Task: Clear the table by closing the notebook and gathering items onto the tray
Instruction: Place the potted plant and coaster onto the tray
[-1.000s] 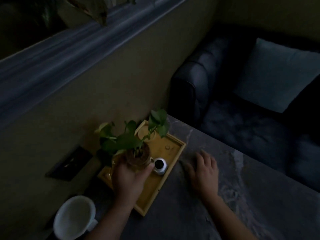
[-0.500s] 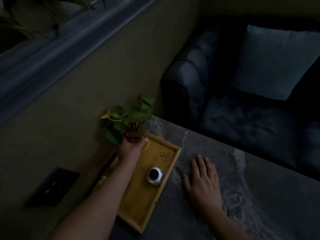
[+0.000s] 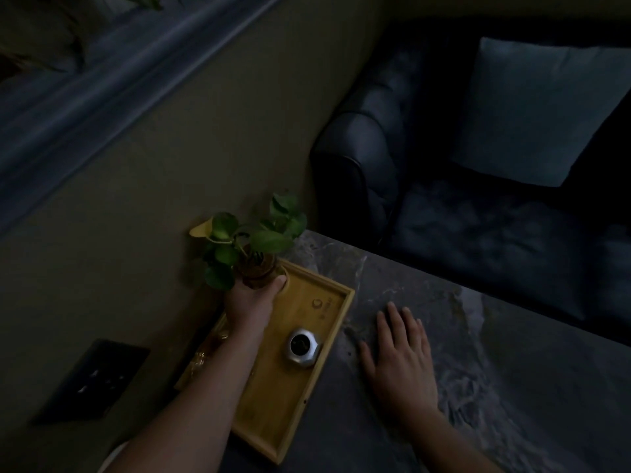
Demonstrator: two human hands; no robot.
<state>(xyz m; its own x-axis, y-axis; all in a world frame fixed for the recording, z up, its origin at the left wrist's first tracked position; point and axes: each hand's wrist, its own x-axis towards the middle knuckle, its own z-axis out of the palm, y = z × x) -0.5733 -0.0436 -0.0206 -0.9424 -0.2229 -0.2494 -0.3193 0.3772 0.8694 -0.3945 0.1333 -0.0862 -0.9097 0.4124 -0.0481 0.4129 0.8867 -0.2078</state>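
Observation:
A yellow wooden tray (image 3: 309,365) lies on the dark marble table (image 3: 426,302) beside the wall. My left hand (image 3: 251,303) is shut around a small glass pot holding a green leafy plant (image 3: 254,242) at the tray's far left corner. A small silver faceted container (image 3: 302,346) stands in the middle of the tray. My right hand (image 3: 401,356) rests flat on the table just right of the tray, fingers spread, holding nothing. No notebook is in view.
A dark sofa (image 3: 444,199) with a pale cushion (image 3: 532,114) stands beyond the table's far edge. A black wall socket plate (image 3: 92,382) is on the wall at left. A grey ledge (image 3: 102,73) runs along the top of the wall.
My left hand carried the plant pot from the tray's near end to its far left corner. The view shifted, and the white cup at lower left dropped out of sight. My right hand stayed flat.

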